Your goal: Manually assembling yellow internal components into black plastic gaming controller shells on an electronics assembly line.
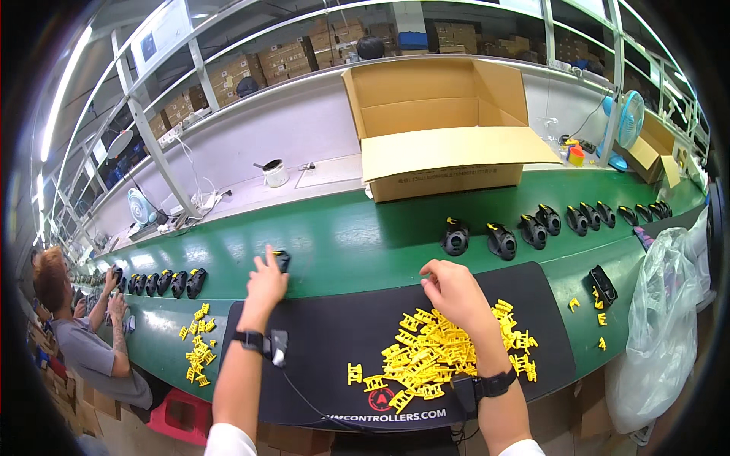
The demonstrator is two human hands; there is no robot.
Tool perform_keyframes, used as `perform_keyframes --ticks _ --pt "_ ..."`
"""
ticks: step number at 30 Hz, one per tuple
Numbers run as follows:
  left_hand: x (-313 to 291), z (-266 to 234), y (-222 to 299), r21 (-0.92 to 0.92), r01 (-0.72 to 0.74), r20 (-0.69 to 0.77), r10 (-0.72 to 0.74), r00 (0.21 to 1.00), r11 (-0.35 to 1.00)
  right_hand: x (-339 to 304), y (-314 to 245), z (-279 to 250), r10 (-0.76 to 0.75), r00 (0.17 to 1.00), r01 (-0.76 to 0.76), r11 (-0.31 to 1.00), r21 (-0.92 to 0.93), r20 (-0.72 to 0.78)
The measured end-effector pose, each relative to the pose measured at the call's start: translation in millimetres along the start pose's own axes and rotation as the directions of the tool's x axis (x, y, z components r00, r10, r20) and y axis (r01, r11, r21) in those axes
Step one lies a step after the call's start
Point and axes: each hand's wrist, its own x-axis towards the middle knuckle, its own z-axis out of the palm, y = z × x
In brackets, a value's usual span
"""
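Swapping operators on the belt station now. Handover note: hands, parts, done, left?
Left hand: fingers on a small black plastic housing at the green conveyor belt's near edge.
Right hand: closed, above the pile of yellow plastic clips on the black rubber mat; a clip in it can't be confirmed.
Done: row of black housings with yellow bits sits on the belt to the right.
Left: most clips unused.

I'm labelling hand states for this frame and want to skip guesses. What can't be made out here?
All in the head view:
- Left hand: its fingers cover most of the black part, so the grip is unclear.
- Right hand: curled over the yellow clips; whether it pinches one is hidden by its own back.
- Open cardboard box: its front flap hides the inside.
- Black parts far right: too small and bent by the fisheye rim.
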Motion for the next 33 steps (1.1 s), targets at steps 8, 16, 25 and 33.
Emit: perform_keyframes --ticks 8,16,25,33 --pt "48.1 -6.4 5.2 0.223 0.098 0.156 -0.134 0.979 0.97 -9.2 5.7 -13.1 0.091 0.872 -0.074 0.996 -0.055 0.481" --pt "-12.7 -56.7 214.1 -0.406 -0.593 0.387 0.719 0.577 0.695 -4.8 22.1 -6.8 0.016 0.93 0.021 0.995 -0.096 0.367" --pt "5.7 42.8 326.1 -0.438 -0.504 -0.03 0.548 0.836 0.745 11.0 28.5 -22.8 0.418 0.908 -0.153 0.346 0.926 -0.006" --pt "-25.7 4.9 235.2 -0.828 0.478 0.182 0.666 0.723 -0.293 8.9 30.0 -25.8 0.467 0.88 -0.153 0.116 0.981 0.082"
